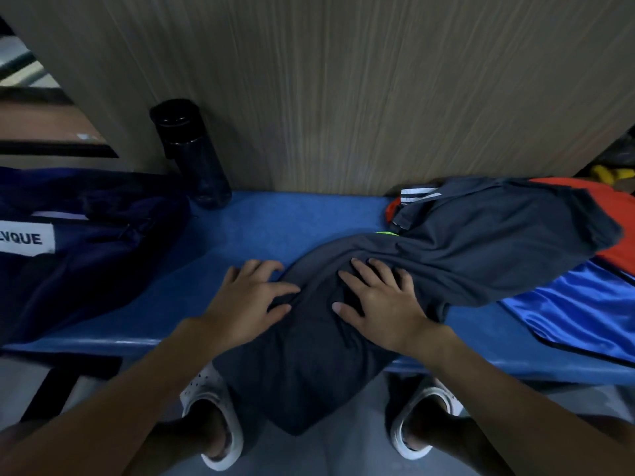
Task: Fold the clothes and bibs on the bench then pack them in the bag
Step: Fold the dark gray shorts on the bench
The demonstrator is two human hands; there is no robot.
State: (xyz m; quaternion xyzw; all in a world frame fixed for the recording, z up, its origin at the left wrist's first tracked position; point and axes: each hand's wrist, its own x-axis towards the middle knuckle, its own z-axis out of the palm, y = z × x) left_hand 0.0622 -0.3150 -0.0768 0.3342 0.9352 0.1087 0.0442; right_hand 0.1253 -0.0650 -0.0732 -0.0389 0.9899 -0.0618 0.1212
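A dark grey garment [481, 255] is lying across the blue tabletop [275, 228], one end hanging over the front edge and the other resting on an orange cloth [615, 207] and a shiny blue cloth [577, 310] at the right. The right hand [381, 304] is pressing flat on the garment with its fingers [364, 269] spread straight. The left hand [251, 297] is lying open at the garment's left edge, thumb touching the fabric. A navy bag [86, 242] is sitting at the left, a black bottle [192, 152] standing just beside it.
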